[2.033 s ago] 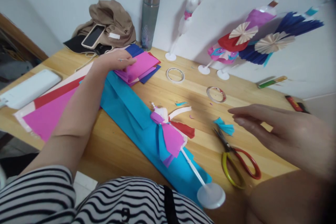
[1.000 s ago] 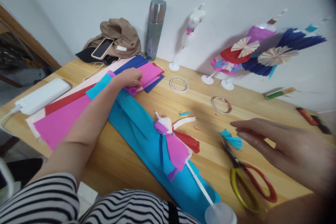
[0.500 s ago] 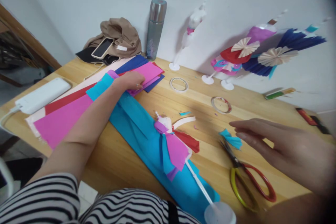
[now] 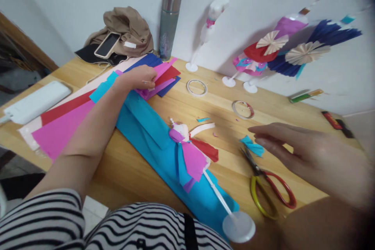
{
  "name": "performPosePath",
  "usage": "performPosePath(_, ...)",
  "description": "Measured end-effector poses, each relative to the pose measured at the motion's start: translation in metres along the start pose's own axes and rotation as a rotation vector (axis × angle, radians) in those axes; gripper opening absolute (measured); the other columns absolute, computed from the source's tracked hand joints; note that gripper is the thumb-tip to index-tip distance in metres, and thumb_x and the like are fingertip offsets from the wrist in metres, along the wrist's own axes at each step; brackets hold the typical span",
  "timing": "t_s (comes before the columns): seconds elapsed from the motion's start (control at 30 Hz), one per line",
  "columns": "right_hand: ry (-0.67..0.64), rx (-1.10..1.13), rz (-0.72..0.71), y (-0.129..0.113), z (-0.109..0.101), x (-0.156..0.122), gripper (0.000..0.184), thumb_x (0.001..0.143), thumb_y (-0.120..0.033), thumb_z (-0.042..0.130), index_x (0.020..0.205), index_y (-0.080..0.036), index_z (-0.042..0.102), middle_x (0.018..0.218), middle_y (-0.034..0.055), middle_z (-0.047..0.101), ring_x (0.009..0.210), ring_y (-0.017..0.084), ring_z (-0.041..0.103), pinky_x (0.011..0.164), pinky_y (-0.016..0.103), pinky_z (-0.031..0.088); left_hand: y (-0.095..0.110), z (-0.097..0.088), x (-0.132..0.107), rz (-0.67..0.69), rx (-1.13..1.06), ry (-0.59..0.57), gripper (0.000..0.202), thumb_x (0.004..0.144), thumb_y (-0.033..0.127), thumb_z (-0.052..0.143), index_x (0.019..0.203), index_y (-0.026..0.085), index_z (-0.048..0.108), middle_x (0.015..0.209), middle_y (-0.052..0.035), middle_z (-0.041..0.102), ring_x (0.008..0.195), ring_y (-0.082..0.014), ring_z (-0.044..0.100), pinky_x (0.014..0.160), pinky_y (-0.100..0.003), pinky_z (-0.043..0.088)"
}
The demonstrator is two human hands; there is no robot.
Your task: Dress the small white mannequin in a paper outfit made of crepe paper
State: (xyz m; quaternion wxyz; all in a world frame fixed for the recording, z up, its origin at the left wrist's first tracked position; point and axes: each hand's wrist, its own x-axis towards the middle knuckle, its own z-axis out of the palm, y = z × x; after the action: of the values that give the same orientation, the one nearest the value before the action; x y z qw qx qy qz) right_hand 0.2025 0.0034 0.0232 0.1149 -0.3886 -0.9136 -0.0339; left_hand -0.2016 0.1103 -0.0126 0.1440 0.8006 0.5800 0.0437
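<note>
My left hand (image 4: 143,77) is closed on a sheet of pink crepe paper (image 4: 162,69), bunching its near end above the red and dark blue sheets. A long blue crepe sheet (image 4: 143,121) runs from beneath my left forearm toward my body. On it lies a small doll figure (image 4: 193,156) in a pink paper dress, its white stick ending in a round base (image 4: 238,226). Fingers stretched and holding nothing, my right hand (image 4: 304,152) hovers beside a blue paper scrap (image 4: 252,146) and the scissors (image 4: 258,172) with yellow and red handles. A red paper piece (image 4: 206,149) lies beside the doll.
Two tape rolls (image 4: 197,87) (image 4: 243,109) lie mid-table. Several dressed figures on stands (image 4: 260,52) lean by the wall. A flask (image 4: 170,23), a brown cloth bag (image 4: 129,31), a phone (image 4: 107,45) and a white power bank (image 4: 38,101) are farther left. A green-handled cutter (image 4: 306,96) lies right.
My left hand has gathered and lifted the pink paper, exposing more of the red sheet under it. My right hand keeps its pose; the whole view has shifted slightly.
</note>
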Motion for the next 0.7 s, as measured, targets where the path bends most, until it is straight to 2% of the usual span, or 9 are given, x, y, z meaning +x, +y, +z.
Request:
performPosePath(0.07,0.002,-0.014,-0.001,0.0,0.0,0.0,0.039,0.104,-0.044,0.037,0.095,-0.025,0.07,0.086,0.0045,0.082,0.063,0.023,0.076,0.052,0.036,0.06,-0.003,-0.003,0.001,0.004,0.051,-0.039,0.025,0.093,0.029,0.063,0.073,0.014,0.06,0.059,0.0029,0.047,0.073,-0.0135,0.039,0.08,-0.024,0.034)
performPosePath(0.23,0.021,-0.046,-0.05,0.0,-0.001,0.001,0.045,0.107,-0.044,0.031,0.094,-0.023,0.069,0.083,0.0041,0.082,0.06,0.022,0.077,0.048,0.033,0.06,-0.003,-0.017,-0.005,-0.001,0.226,-0.021,0.013,0.088,0.019,0.057,0.078,0.014,0.062,0.071,-0.0002,0.054,0.071,-0.0132,0.04,0.075,-0.024,0.034)
performPosePath(0.37,0.052,-0.07,-0.072,0.002,-0.002,0.002,0.047,0.107,-0.045,0.03,0.093,-0.024,0.068,0.08,0.0031,0.081,0.057,0.02,0.076,0.045,0.031,0.059,-0.008,-0.027,-0.01,-0.027,0.252,-0.01,0.009,0.084,0.018,0.057,0.082,0.014,0.064,0.081,-0.0047,0.062,0.075,-0.0161,0.05,0.071,-0.027,0.036)
performPosePath(0.5,0.037,-0.061,-0.056,0.003,0.0,-0.001,0.045,0.107,-0.047,0.031,0.093,-0.025,0.068,0.081,0.0029,0.081,0.059,0.021,0.076,0.045,0.032,0.059,-0.014,-0.03,-0.011,-0.042,0.15,0.008,0.018,0.082,0.023,0.058,0.093,0.014,0.067,0.09,-0.0062,0.069,0.083,-0.0202,0.061,0.072,-0.027,0.042)
performPosePath(0.63,0.018,-0.029,0.0,0.006,0.003,-0.005,0.041,0.104,-0.048,0.035,0.095,-0.029,0.07,0.085,0.0034,0.082,0.062,0.024,0.077,0.049,0.035,0.06,-0.018,-0.031,-0.011,-0.067,-0.098,-0.013,0.025,0.088,0.029,0.052,0.098,0.013,0.068,0.089,-0.0065,0.073,0.081,-0.0174,0.066,0.073,-0.024,0.046)
performPosePath(0.7,0.009,-0.017,0.022,0.008,0.004,-0.006,0.04,0.103,-0.049,0.037,0.096,-0.03,0.071,0.087,0.0039,0.082,0.064,0.025,0.077,0.05,0.036,0.06,-0.024,-0.033,-0.011,-0.062,-0.126,-0.058,0.031,0.091,0.036,0.052,0.098,0.012,0.07,0.092,-0.0067,0.074,0.083,-0.0169,0.066,0.075,-0.023,0.046)
